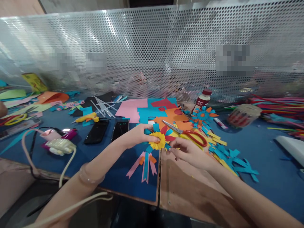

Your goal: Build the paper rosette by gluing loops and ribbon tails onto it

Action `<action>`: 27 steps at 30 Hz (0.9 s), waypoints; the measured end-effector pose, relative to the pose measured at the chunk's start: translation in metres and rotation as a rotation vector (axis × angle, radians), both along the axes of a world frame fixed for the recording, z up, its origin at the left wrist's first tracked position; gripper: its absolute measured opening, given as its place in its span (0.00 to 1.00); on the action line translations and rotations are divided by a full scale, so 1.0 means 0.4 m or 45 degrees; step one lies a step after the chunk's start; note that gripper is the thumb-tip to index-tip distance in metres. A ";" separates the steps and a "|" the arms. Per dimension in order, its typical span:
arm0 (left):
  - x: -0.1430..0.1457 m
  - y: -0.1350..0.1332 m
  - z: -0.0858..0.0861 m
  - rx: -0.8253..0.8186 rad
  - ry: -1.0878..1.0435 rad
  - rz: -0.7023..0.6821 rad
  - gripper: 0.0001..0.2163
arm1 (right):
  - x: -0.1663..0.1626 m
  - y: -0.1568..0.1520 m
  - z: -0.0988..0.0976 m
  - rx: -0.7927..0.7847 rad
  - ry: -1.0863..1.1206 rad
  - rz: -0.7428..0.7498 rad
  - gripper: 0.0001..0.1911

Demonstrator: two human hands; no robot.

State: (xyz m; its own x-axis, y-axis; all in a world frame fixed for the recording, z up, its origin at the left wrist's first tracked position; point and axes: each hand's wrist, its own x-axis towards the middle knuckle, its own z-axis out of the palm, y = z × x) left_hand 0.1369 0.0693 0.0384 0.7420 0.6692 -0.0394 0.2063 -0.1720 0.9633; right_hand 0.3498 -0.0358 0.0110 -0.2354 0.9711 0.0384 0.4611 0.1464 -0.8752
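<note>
A paper rosette (158,140) with a yellow ruffled centre, blue and red petals and pink, blue and orange ribbon tails lies on the blue table mat (114,164). My left hand (140,134) pinches it from the left, thumb on the yellow centre. From the right, my right hand (187,151) touches the rosette's edge with its fingers curled together. Red-handled scissors (190,134) lie just behind my right hand on a heap of coloured paper scraps.
Two black phones (97,131) (120,129) lie left of the rosette. Sheets of pink, blue and orange paper (152,109), a second finished rosette (203,115), a glue bottle (201,99), a glue stick (220,123) and a tub (242,114) sit behind. A perforated metal screen (152,47) closes the back.
</note>
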 end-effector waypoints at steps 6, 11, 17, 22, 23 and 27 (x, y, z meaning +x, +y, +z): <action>-0.002 0.001 -0.005 0.055 0.041 -0.005 0.13 | 0.002 -0.001 -0.006 0.007 -0.017 -0.007 0.11; 0.001 -0.005 0.004 0.048 0.052 0.008 0.13 | 0.004 -0.002 -0.007 0.014 -0.038 -0.002 0.11; 0.004 -0.011 0.007 0.033 0.026 0.023 0.11 | 0.001 -0.003 -0.006 0.019 -0.049 -0.008 0.12; 0.003 -0.009 0.006 0.031 0.016 0.025 0.11 | -0.005 -0.006 0.003 0.009 -0.004 -0.001 0.12; 0.001 -0.008 0.006 0.035 0.015 0.024 0.12 | -0.007 -0.007 0.006 0.006 0.007 0.001 0.12; -0.006 -0.001 0.004 0.079 0.031 0.038 0.12 | -0.009 -0.009 0.006 0.040 0.075 -0.023 0.11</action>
State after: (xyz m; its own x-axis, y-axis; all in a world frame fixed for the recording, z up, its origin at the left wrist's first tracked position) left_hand 0.1346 0.0688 0.0401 0.7209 0.6929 -0.0151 0.2353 -0.2242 0.9457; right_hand 0.3460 -0.0394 0.0133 -0.2140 0.9734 0.0823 0.4120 0.1663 -0.8959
